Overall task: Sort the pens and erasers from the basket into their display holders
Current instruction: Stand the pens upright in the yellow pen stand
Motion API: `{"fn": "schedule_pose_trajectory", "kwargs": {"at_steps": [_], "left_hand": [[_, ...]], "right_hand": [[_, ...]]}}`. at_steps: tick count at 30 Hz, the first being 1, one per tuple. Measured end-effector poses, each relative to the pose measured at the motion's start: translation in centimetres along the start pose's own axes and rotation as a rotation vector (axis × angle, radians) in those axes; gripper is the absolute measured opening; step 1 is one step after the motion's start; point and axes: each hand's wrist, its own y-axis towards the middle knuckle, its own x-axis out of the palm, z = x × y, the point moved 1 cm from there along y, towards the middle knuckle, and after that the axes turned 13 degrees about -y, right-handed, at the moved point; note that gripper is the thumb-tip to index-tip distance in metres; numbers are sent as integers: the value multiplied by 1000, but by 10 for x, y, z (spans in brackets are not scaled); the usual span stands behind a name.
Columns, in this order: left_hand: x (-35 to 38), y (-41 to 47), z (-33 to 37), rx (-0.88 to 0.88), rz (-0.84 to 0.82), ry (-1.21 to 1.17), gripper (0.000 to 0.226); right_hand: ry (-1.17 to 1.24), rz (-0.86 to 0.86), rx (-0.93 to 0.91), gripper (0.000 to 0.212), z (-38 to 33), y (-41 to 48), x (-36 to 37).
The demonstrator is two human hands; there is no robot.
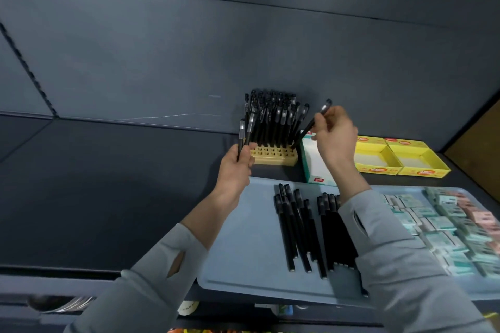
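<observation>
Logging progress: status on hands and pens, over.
Left hand grips pens. Right hand pinches one pen at holder. Erasers on tray. Nothing blocking.

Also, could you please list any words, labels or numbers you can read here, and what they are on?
Nothing can be read.
yellow boxes: red labels, blurred.
teal box: red label, blurred.
pens in the holder: white print, too small.
erasers: wrapper print blurred.

Two pens [241, 132] in left hand [236, 167], one pen [311, 124] in right hand [338, 140], one holder [273, 155] between them, two yellow boxes [377, 169] rightward.
</observation>
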Motion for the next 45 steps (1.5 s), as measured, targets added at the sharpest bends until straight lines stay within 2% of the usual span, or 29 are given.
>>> {"fn": "schedule_pose_trajectory", "kwargs": {"at_steps": [4, 10, 15, 20, 23, 26, 30, 33, 36, 39, 45], "left_hand": [[1, 3, 0, -22, 42, 33, 18], [-3, -1, 1, 23, -14, -2, 17], [-6, 0, 0, 94, -1, 12, 16], [-5, 0, 0, 125, -14, -13, 14], [-2, 1, -1, 131, -20, -37, 13], [0, 0, -1, 114, -24, -48, 12], [-3, 1, -2, 80, -18, -13, 15], [-10, 1, -2, 67, 41, -24, 18], [-24, 0, 1, 33, 136, -78, 23], [-37, 1, 3, 11, 201, -76, 29], [-46, 3, 8, 19, 218, -180, 31]], "right_hand": [[-139, 36, -87, 15, 2, 4, 2], [-161, -54, -152, 10, 9, 0, 25], [-134, -80, -132, 12, 10, 3, 30], [-110, 67, -90, 30, -5, -10, 18], [-59, -84, -218, 39, -30, -26, 21], [68, -270, -256, 23, -50, -38, 29], [133, -343, -217, 17, -54, -38, 38], [262, -397, -105, 16, -54, -36, 40], [277, -309, -40, 11, -51, -31, 38], [221, -192, -85, 11, -51, -27, 38], [130, -186, -224, 8, -65, -30, 57]]}}
